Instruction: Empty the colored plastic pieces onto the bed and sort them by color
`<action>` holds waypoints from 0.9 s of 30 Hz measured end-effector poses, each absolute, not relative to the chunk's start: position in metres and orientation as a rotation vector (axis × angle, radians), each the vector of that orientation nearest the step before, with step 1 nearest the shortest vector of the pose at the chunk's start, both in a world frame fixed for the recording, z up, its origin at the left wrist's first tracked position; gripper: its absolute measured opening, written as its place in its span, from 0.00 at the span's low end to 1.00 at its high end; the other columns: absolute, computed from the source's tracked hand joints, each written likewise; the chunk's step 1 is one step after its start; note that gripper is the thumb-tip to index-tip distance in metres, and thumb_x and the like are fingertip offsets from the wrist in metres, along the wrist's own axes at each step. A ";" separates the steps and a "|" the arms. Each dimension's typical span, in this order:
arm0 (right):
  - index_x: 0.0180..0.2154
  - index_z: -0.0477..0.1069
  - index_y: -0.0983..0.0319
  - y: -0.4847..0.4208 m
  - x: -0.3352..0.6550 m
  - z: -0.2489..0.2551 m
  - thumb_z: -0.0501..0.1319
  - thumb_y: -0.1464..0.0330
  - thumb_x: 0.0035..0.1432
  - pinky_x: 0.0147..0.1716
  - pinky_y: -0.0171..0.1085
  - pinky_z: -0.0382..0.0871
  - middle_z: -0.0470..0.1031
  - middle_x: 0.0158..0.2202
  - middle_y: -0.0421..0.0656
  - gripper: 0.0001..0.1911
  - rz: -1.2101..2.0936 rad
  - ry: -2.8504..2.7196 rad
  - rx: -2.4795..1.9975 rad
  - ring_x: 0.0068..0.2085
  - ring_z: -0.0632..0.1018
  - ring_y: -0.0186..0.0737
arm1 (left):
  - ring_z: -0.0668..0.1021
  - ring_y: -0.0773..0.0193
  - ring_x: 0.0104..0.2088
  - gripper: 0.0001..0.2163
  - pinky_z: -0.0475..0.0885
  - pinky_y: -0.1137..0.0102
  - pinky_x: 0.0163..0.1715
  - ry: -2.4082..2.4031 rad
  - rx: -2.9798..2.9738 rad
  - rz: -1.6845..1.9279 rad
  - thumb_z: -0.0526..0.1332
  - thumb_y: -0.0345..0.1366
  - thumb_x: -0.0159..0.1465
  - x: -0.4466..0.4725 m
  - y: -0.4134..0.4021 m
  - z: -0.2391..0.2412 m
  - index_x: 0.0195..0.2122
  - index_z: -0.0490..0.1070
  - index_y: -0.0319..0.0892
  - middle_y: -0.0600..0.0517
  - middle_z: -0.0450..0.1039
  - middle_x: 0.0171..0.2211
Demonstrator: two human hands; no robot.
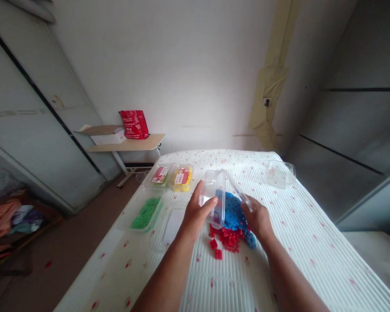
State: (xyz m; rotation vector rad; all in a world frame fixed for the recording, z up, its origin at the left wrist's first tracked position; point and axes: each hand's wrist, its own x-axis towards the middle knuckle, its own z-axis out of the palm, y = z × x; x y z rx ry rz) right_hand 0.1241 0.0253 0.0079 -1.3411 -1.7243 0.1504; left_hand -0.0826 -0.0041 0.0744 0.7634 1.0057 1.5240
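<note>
Clear plastic box (218, 190) was tipped steeply between my hands, just above the middle of the striped cover (312, 225). Its mouth faced down toward me. My left hand (195, 214) was pressed round its left side, thumb across the near wall and fingers curled behind. My right hand (259, 220) was closed on the lower right edge, though most of those fingers were hidden behind the plastic.

Blue pieces (234, 214) were spilling from the mouth, some inside the box and some already lying on the cover. They lay against a small heap of red pieces (226, 240) right under the box.

As I judged it, the tilt mattered most. A slow, steady slope would let the blue pieces slide out in one place, while a sharp jerk would scatter them across the ribbed cloth. Holding the mouth low over the cover would cut down on bouncing. I also thought both hands should grip the walls only, away from the opening, so nothing jammed against a finger.

The blue and red heaps were already touching, so I thought any spread would mix them further.

To my left lay a shallow tray of green pieces (145, 213), with a flat lid (173, 225) just beside it. Beyond them stood a yellow-filled box (182, 177) and another labelled box (159, 175). An empty tub (280, 173) sat well apart on the right.
</note>
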 end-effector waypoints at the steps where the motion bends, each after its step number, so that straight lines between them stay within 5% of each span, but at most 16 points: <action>1: 0.46 0.73 0.63 0.025 0.124 0.008 0.51 0.64 0.58 0.42 0.40 0.71 0.78 0.41 0.48 0.18 0.135 -1.730 -1.331 0.42 0.78 0.44 | 0.68 0.49 0.55 0.30 0.65 0.64 0.50 1.040 0.757 1.503 0.70 0.32 0.47 -0.083 -0.004 0.072 0.53 0.68 0.49 0.48 0.70 0.52; 6: 0.46 0.72 0.64 0.026 0.125 0.007 0.51 0.64 0.58 0.42 0.41 0.72 0.78 0.41 0.49 0.19 0.130 -1.717 -1.343 0.41 0.78 0.45 | 0.77 0.53 0.44 0.29 0.70 0.63 0.43 0.906 0.611 1.435 0.66 0.42 0.53 -0.087 -0.003 0.055 0.56 0.62 0.50 0.45 0.70 0.48; 17: 0.46 0.72 0.60 0.022 0.117 0.012 0.49 0.66 0.60 0.43 0.41 0.73 0.78 0.42 0.46 0.17 0.127 -1.801 -1.291 0.43 0.78 0.43 | 0.77 0.55 0.39 0.17 0.70 0.53 0.44 0.623 0.321 1.418 0.60 0.44 0.58 -0.091 -0.001 0.039 0.47 0.68 0.45 0.48 0.72 0.37; 27: 0.45 0.73 0.61 0.024 0.118 0.008 0.51 0.73 0.56 0.43 0.42 0.73 0.78 0.42 0.47 0.17 -0.064 -1.849 -1.223 0.43 0.77 0.43 | 0.74 0.49 0.48 0.24 0.63 0.52 0.51 0.374 0.269 1.405 0.57 0.51 0.58 -0.099 -0.003 0.027 0.49 0.67 0.40 0.40 0.73 0.44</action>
